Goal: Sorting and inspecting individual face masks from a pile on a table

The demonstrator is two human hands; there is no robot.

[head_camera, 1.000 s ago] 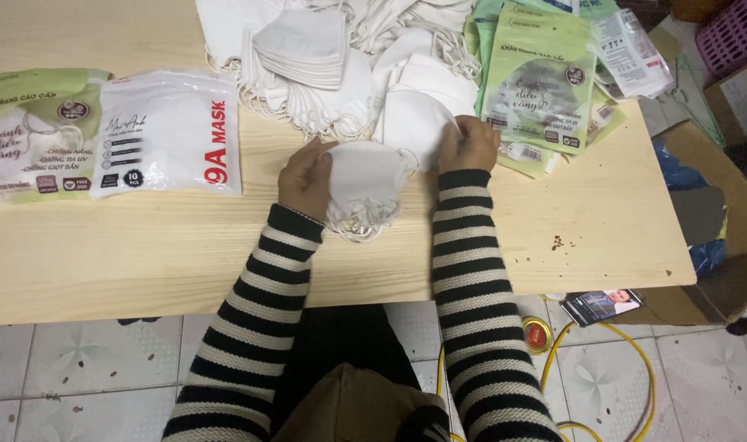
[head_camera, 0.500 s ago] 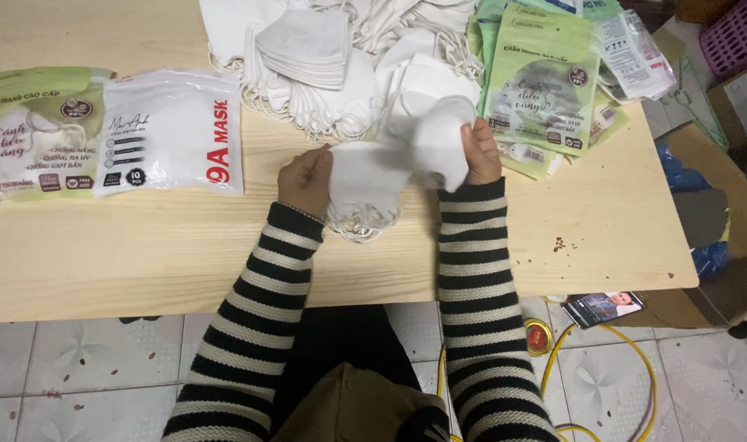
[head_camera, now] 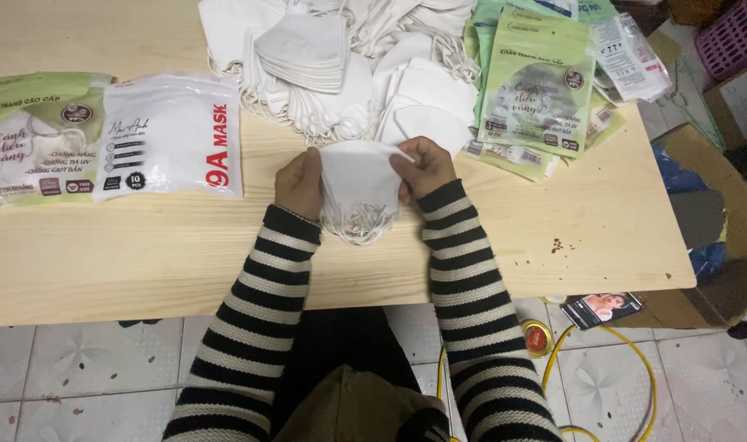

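**Both hands squaring a small stack of white face masks at mid-table**

Left hand (head_camera: 298, 182) and right hand (head_camera: 422, 168) each grip one side of a small stack of folded white masks (head_camera: 361, 184), fingers closed on its edges, thumbs toward the middle. The stack is held just above the wooden table (head_camera: 144, 262), near its middle; elastic ear loops (head_camera: 358, 227) hang bunched from its lower edge and touch the tabletop. Holding from both sides looks meant to keep the folded edges aligned.

Behind the hands, a loose heap of white masks (head_camera: 340, 65) spreads along the far side, within easy reach. To the left lie two filled packets flat, side by side: a white mask packet (head_camera: 170, 135) and a green mask packet (head_camera: 38, 139). To the right, a pile of empty green packets (head_camera: 541, 90) sits fanned, just beside the heap.

Below the table edge: tiled floor (head_camera: 78, 368), a yellow cable (head_camera: 627, 360), a small round tin (head_camera: 537, 337).
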